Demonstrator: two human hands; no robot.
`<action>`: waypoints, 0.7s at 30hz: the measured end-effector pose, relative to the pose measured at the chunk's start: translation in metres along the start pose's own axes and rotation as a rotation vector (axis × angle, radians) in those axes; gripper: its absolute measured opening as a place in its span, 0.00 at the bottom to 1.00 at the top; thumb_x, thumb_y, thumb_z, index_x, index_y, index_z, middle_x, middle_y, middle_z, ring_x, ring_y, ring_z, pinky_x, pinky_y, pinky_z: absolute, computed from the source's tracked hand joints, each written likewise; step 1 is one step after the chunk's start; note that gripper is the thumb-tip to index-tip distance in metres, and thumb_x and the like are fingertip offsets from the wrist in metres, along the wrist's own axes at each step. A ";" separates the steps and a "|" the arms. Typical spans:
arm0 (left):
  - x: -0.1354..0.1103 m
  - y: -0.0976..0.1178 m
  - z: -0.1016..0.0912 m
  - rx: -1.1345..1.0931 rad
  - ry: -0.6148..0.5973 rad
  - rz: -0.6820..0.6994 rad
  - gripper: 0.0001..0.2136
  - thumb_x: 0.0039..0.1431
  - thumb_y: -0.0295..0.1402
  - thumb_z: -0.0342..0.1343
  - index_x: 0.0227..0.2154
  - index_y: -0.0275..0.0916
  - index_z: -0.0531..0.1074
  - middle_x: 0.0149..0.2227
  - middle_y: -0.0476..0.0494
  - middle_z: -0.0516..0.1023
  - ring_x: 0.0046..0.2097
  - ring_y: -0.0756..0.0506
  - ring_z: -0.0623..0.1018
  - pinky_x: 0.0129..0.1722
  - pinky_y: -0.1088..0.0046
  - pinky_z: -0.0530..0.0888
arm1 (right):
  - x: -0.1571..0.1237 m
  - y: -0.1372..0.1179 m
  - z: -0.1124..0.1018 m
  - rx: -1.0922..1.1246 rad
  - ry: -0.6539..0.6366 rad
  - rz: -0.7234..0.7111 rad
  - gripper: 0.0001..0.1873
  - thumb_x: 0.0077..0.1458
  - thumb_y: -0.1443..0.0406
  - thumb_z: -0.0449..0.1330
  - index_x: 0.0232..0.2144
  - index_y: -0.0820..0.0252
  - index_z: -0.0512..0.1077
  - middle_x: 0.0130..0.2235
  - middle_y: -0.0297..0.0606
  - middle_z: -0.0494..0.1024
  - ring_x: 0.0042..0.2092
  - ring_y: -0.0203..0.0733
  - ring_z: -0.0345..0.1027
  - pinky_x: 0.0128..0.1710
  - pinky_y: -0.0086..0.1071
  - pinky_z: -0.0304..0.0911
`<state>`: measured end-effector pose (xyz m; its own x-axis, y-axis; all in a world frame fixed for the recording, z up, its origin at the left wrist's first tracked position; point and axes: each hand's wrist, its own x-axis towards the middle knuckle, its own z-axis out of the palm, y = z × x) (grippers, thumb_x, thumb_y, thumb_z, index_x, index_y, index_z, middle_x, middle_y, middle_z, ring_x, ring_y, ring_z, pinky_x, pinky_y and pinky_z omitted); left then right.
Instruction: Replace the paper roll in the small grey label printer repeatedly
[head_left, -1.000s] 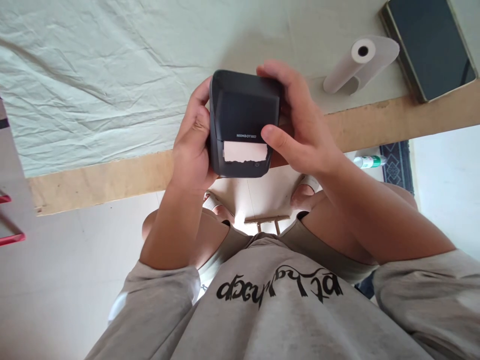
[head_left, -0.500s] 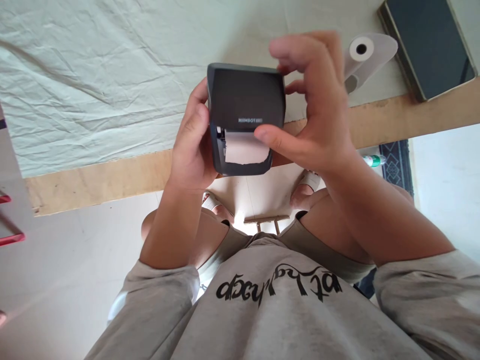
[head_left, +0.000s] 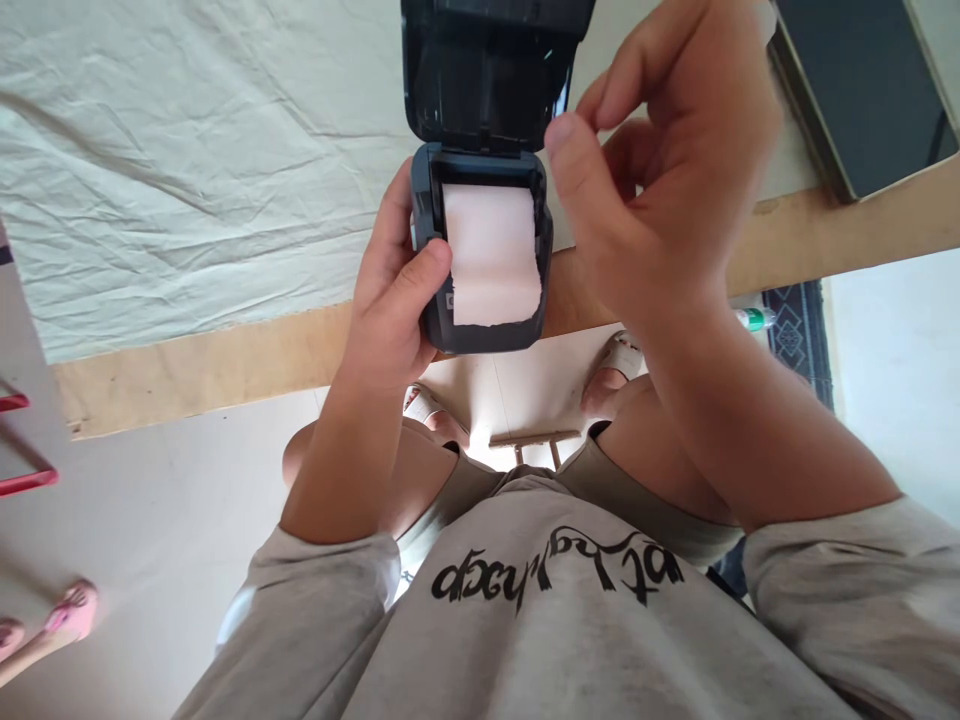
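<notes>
A small dark label printer [head_left: 544,290] rests in my left hand [head_left: 397,290], with the thumb over its left rim and the fingers around its side. Its black lid [head_left: 480,75] stands open at the top, the glossy inside showing. A white paper roll [head_left: 491,235] lies in the printer's bay, its torn end hanging toward me. My right hand [head_left: 667,180] is at the lid's lower right edge, fingers curled and thumb tip on the edge. Part of its grip is hidden behind the thumb.
A dark-screened device [head_left: 862,90] lies at the table's far right. A wrinkled pale cloth [head_left: 187,180] covers the table, and its bare wooden edge [head_left: 195,375] runs before me. Red bars [head_left: 26,482] are at the left. Another person's foot in a pink sandal [head_left: 71,610] shows at lower left.
The printer's lid has swung up and away from me, uncovering the paper roll. My right hand has risen and curled. My left thumb has moved onto the rim. A pink-sandalled foot has come into view.
</notes>
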<state>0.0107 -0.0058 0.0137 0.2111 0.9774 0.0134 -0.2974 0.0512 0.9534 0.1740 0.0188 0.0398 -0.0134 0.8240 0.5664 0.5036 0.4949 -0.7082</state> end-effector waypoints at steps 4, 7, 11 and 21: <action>0.005 -0.010 -0.010 0.038 -0.066 0.056 0.25 0.51 0.45 0.56 0.53 0.45 0.64 0.56 0.43 0.67 0.61 0.34 0.64 0.60 0.53 0.63 | -0.001 -0.006 -0.005 -0.352 -0.326 -0.060 0.02 0.51 0.67 0.53 0.30 0.58 0.66 0.30 0.30 0.72 0.26 0.29 0.58 0.28 0.31 0.49; 0.010 -0.021 -0.020 0.083 -0.130 0.103 0.28 0.49 0.48 0.57 0.53 0.48 0.64 0.58 0.46 0.66 0.61 0.33 0.63 0.61 0.53 0.64 | 0.000 -0.014 -0.009 -0.556 -0.542 -0.023 0.07 0.53 0.63 0.51 0.34 0.54 0.68 0.32 0.32 0.74 0.27 0.34 0.59 0.27 0.33 0.45; 0.009 -0.025 -0.022 0.093 -0.135 0.127 0.30 0.45 0.50 0.59 0.53 0.51 0.65 0.56 0.48 0.68 0.60 0.33 0.65 0.60 0.51 0.65 | 0.004 -0.018 -0.012 -0.580 -0.707 0.051 0.12 0.52 0.59 0.52 0.40 0.50 0.67 0.30 0.33 0.74 0.27 0.37 0.60 0.26 0.33 0.44; -0.006 -0.003 0.007 -0.028 0.101 -0.006 0.18 0.58 0.40 0.51 0.52 0.47 0.63 0.57 0.51 0.67 0.61 0.40 0.66 0.62 0.60 0.64 | 0.005 0.013 -0.025 0.439 -0.495 0.201 0.18 0.45 0.61 0.56 0.42 0.56 0.67 0.36 0.32 0.71 0.27 0.29 0.59 0.21 0.26 0.53</action>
<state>0.0166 -0.0128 0.0131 0.1188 0.9926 -0.0243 -0.3224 0.0617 0.9446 0.2017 0.0221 0.0437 -0.4013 0.8888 0.2211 0.1428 0.2992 -0.9434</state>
